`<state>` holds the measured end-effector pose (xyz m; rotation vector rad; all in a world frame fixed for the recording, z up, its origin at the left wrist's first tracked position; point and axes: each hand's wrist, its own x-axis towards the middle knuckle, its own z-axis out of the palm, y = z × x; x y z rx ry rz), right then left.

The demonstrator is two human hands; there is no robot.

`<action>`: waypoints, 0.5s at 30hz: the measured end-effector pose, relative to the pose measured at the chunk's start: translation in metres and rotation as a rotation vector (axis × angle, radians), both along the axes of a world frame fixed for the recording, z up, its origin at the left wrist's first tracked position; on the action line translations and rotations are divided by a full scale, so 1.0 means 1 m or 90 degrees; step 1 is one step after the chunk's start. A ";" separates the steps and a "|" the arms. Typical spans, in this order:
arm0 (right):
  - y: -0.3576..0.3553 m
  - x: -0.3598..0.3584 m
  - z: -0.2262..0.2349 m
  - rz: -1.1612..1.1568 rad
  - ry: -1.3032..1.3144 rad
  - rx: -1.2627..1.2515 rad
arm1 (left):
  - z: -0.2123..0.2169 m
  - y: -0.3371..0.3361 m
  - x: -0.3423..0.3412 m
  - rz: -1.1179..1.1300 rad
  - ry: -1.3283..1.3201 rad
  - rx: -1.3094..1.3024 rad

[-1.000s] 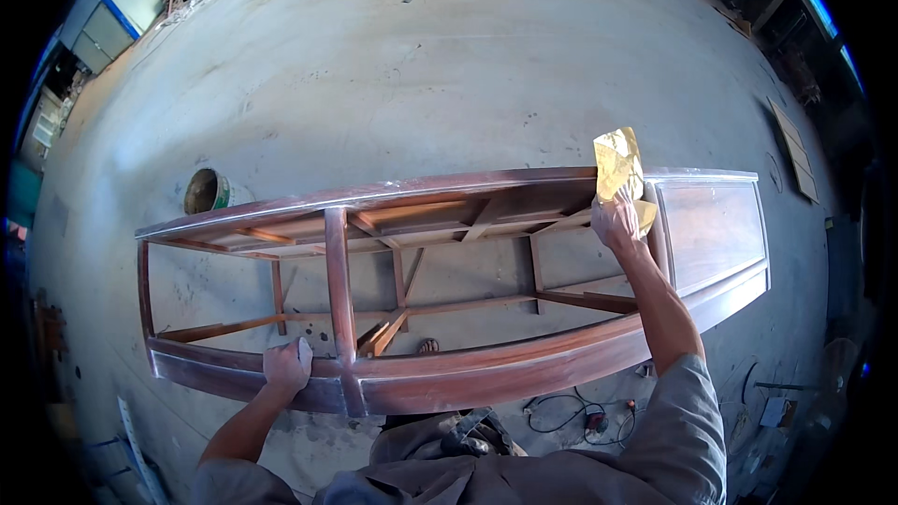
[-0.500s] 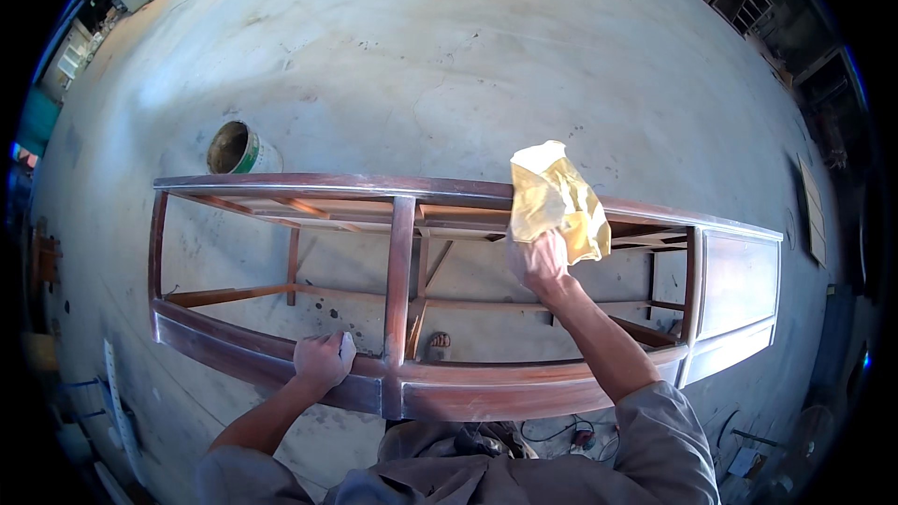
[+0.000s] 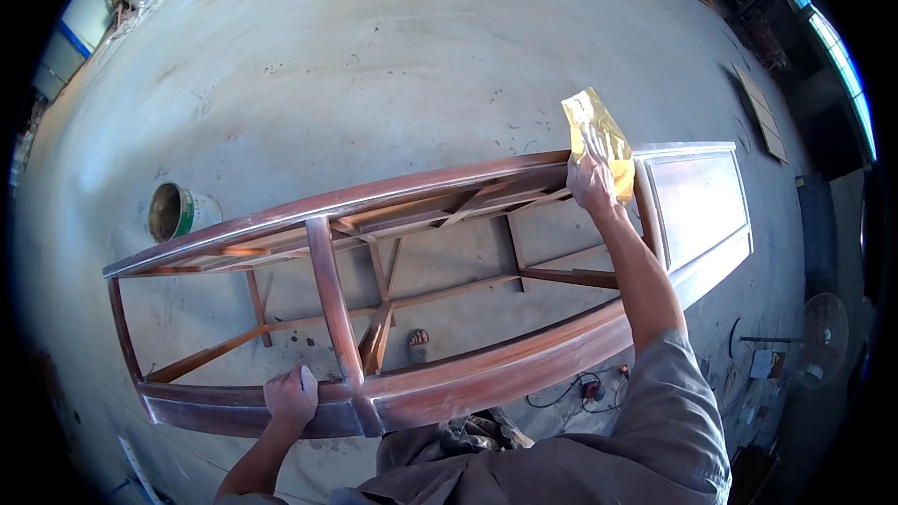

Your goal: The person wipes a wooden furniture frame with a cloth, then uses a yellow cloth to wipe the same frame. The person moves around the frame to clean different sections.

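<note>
A dark reddish-brown wooden furniture frame [image 3: 505,369] lies across in front of me, with open bays and whitish dust on its surfaces. My left hand [image 3: 292,396] is closed round its near rail, left of the middle post [image 3: 334,299]. My right hand [image 3: 593,180] reaches to the far rail [image 3: 449,179] near the right-hand panel [image 3: 697,198]. It holds a creased yellow sheet of sandpaper [image 3: 599,136] against the rail, fingers laid over the sheet. Part of the sheet sticks up beyond the rail.
Beyond the frame's left end a bucket [image 3: 192,213] lies on its side on the concrete floor [image 3: 421,65]. A red power tool [image 3: 591,391] with a black cord is near my right side. Further right stand a fan [image 3: 823,341] and a flat board [image 3: 760,112].
My right hand has moved rightward along the far rail with the sandpaper, closer to the panel. My view has turned, so the frame appears tilted. My left hand keeps its hold on the near rail.
</note>
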<state>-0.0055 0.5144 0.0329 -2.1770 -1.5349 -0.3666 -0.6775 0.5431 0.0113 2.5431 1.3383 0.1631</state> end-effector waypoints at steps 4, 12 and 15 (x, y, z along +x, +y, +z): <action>-0.046 0.127 0.035 -0.192 0.110 -0.190 | -0.022 -0.030 0.027 0.046 -0.011 -0.020; -0.319 0.102 0.058 -0.034 0.050 -0.048 | -0.023 -0.071 0.085 0.094 -0.041 -0.029; -0.386 0.037 0.041 0.038 0.038 -0.108 | -0.016 -0.083 0.111 0.194 -0.159 -0.091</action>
